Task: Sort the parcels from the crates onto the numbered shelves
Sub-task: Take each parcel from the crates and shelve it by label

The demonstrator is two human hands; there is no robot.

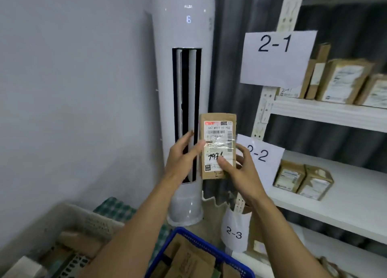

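I hold a small brown cardboard parcel (217, 139) upright at chest height, its white shipping label facing me with a handwritten number starting 797. My right hand (240, 168) grips its lower right corner, thumb across the label. My left hand (184, 158) touches its left edge with the thumb, fingers spread behind. To the right stands a white shelf rack (326, 114) with paper signs 2-1 (276, 57), 2-2 (261, 154) and 2-3 (234, 233). A blue crate (209, 248) with brown parcels sits below my arms.
A tall white air conditioner (184, 89) stands straight ahead by the wall. Brown parcels rest on shelf 2-1 (343, 80) and shelf 2-2 (303, 181). A pale crate (83, 221) with parcels sits at the lower left, over a green checked cloth (115, 208).
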